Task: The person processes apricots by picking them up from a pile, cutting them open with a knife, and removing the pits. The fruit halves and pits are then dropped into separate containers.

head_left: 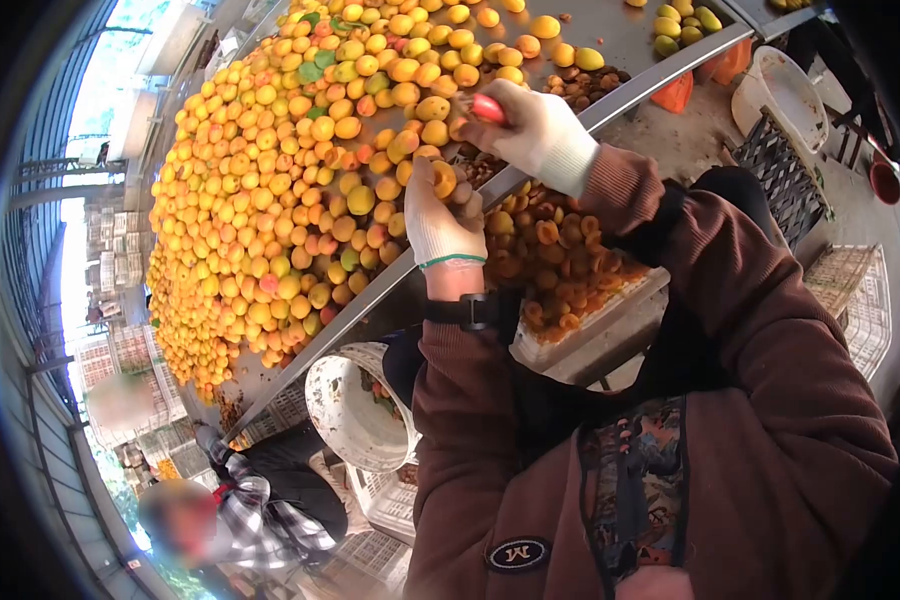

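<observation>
My left hand (440, 218), in a white glove with a green cuff edge, is closed around an apricot (443, 178) at the metal table's front rim. Just above and to the right, my gloved right hand (542, 132) grips a small tool with a red handle (489, 108); its working end is too small to make out. A large heap of whole apricots (270, 215) covers the table beyond both hands. Brown pits (592, 86) lie near the rim by my right hand. Below the rim, a white crate (595, 340) holds opened apricot halves (555, 265).
A white bucket (335, 405) stands below the table edge at left. Another person in a checked shirt (260, 515) sits lower left. Greener fruit (682, 25) lies at the far right of the table. A white tub (785, 95) and a crate (855, 290) are at right.
</observation>
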`<control>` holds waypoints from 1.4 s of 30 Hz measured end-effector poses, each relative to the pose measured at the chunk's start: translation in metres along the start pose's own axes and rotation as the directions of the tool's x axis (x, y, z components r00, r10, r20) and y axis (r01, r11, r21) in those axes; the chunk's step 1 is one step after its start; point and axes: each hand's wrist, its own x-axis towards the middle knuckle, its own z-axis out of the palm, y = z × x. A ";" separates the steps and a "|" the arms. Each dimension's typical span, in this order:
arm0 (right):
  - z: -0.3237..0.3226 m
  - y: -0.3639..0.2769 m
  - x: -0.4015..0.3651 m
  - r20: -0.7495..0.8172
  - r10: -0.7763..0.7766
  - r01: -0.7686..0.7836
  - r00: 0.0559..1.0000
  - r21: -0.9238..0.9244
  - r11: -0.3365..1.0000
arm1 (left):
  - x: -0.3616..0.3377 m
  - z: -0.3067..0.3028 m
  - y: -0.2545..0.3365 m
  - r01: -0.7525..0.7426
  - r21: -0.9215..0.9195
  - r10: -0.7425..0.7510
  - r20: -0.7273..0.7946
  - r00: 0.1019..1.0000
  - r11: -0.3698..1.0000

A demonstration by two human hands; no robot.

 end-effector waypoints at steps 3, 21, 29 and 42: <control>0.011 -0.010 -0.038 0.152 0.015 -0.062 0.988 0.312 0.948 | 0.004 -0.006 0.010 -0.043 -0.034 0.040 -0.084 0.996 0.998; 0.011 -0.051 -0.137 0.370 -0.426 0.265 0.826 0.412 0.872 | -0.032 0.006 0.020 -0.371 0.347 0.449 -0.179 0.875 0.861; 0.001 -0.058 -0.147 0.654 -0.205 -0.115 0.729 0.411 0.904 | -0.045 0.003 0.003 -0.455 0.887 0.765 0.349 0.542 -0.082; -0.020 -0.060 -0.176 0.693 -0.198 -0.215 0.693 0.462 0.861 | -0.062 0.014 0.007 -0.334 0.931 0.726 0.329 0.604 -0.144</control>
